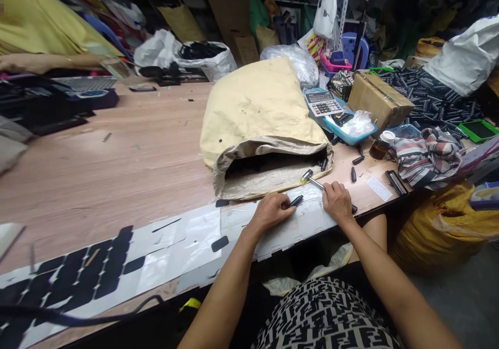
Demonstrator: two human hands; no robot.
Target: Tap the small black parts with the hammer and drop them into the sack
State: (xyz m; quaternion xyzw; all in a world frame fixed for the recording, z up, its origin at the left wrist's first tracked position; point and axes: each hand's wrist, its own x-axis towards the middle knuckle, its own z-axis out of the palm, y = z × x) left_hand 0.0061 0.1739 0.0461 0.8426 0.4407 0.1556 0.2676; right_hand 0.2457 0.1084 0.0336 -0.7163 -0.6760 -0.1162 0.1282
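Note:
My left hand (272, 209) is closed on a small black tapered cylinder (297, 201), whose end sticks out past the fingertips toward the right. Gripped in my right hand (337, 200) is a small hammer (316, 183) with a metal shaft and a yellowish face on its head. The hammer head rests or hovers just in front of the sack's mouth; I cannot tell which. Directly beyond both hands lies a large cream sack (257, 99), its dark opening facing me, with several black pieces at the right of the mouth. White sheeting (312, 214) covers the table edge beneath my hands.
To the right are loose black parts (353, 174), a brown bottle (379, 149), a striped cloth (424, 156), a blue tray (351, 137) with a calculator (323, 103), and a cardboard box (378, 98). Black pads (117, 260) line the left edge. Another person's arm (47, 63) reaches in at far left.

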